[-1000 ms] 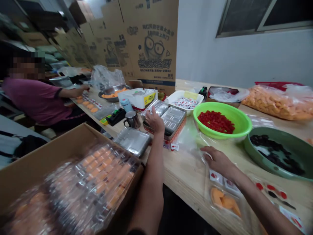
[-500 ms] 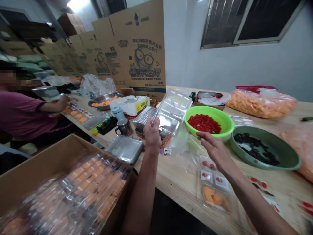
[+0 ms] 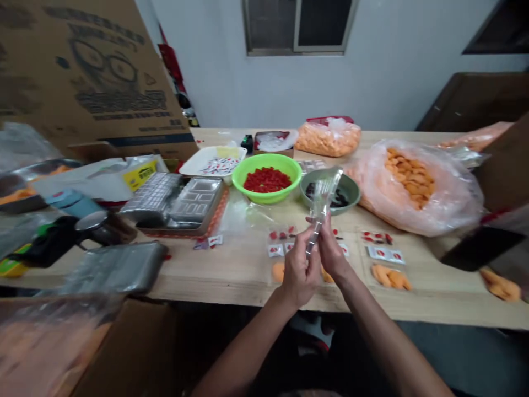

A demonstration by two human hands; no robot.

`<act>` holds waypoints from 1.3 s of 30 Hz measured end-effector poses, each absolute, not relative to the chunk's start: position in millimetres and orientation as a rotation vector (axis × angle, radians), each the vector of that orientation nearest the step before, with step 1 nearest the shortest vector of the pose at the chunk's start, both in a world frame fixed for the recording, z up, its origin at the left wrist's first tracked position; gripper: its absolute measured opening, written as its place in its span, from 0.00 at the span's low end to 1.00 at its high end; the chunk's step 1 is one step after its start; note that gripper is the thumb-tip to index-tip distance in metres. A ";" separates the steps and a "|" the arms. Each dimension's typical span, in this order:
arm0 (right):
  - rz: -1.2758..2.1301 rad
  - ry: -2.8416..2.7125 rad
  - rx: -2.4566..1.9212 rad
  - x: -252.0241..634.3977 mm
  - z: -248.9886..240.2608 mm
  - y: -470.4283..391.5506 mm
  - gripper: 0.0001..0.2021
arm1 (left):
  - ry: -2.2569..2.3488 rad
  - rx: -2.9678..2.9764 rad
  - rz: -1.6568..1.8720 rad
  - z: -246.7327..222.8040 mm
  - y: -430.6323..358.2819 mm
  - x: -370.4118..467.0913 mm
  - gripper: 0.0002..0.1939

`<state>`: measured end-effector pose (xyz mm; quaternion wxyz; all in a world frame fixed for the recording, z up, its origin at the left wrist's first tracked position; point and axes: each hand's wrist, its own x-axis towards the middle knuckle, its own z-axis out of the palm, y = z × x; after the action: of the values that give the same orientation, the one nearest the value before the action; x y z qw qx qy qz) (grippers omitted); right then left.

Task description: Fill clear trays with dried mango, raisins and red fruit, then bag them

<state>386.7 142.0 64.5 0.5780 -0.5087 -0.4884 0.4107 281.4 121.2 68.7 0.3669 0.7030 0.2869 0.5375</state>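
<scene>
My left hand point(image 3: 301, 270) is closed round the lower end of a clear plastic tray point(image 3: 325, 193), tilted up and seen almost edge-on; whether it is one tray or a few nested together, I cannot tell. My right hand point(image 3: 332, 251) presses against the tray's other side, its fingers partly hidden. Beneath and beside my hands, filled clear trays lie on the wooden table point(image 3: 239, 270). One filled tray point(image 3: 386, 253), to the right, has red and dark pieces, white printed packets and orange pieces in separate compartments. Just behind my hands stands a green bowl point(image 3: 351, 193) of dark pieces.
A lime-green bowl point(image 3: 264, 165) holds red pieces. Stacked clear trays point(image 3: 196, 201) sit left of it, with a metal mug point(image 3: 103, 229) nearby. Bagged orange pieces point(image 3: 413, 182) lie at right. An open cardboard box point(image 3: 140, 336) stands at the lower left, below the table edge.
My view has swung right. The tray, held up in my left hand over the table's left part, is now before me above the filled trays. My right hand has come onto it too.
</scene>
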 end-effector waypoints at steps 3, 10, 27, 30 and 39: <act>0.939 -0.981 -1.125 418.3 70.1 116.3 0.32 | 0.526 2.025 1.342 79.6 115.4 306.8 0.30; 0.934 -0.789 -1.205 486.2 98.5 74.1 0.26 | 0.300 1.365 0.959 124.8 100.3 367.4 0.22; 1.028 -0.677 -1.276 516.9 50.0 35.1 0.36 | 0.580 0.664 0.784 97.1 98.4 431.9 0.19; 1.050 -0.788 -1.292 519.3 49.8 32.7 0.35 | 0.639 0.950 0.830 95.7 93.0 431.7 0.16; 0.988 -0.679 -1.447 568.2 71.7 24.8 0.36 | 0.845 0.992 0.783 77.6 123.0 371.3 0.15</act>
<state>568.2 24.8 71.7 0.5900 -0.6218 -0.2918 0.4244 371.3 123.0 77.6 0.7246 0.4497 0.3832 0.3549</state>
